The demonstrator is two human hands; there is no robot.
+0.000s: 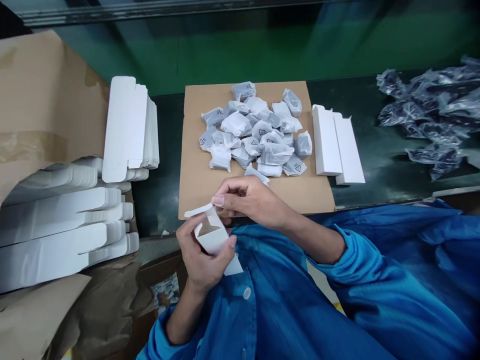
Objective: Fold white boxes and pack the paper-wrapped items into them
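Observation:
My left hand (200, 257) is wrapped round a small white carton (213, 237) held upright in front of my chest, its top end open. My right hand (245, 199) sits just above it, fingers curled, pinching the carton's top flap (198, 210). Behind my hands lies a brown cardboard sheet (198, 175) with a heap of several small white wrapped packets (255, 135) on it. Two folded white cartons (337, 145) lie side by side to the right of the sheet.
Stacks of flat white carton blanks (67, 220) fill a brown box at the left, with another stack (129, 125) standing behind. Crumpled clear plastic bags (431, 115) lie at the far right on the dark green bench. My blue sleeves cover the lower frame.

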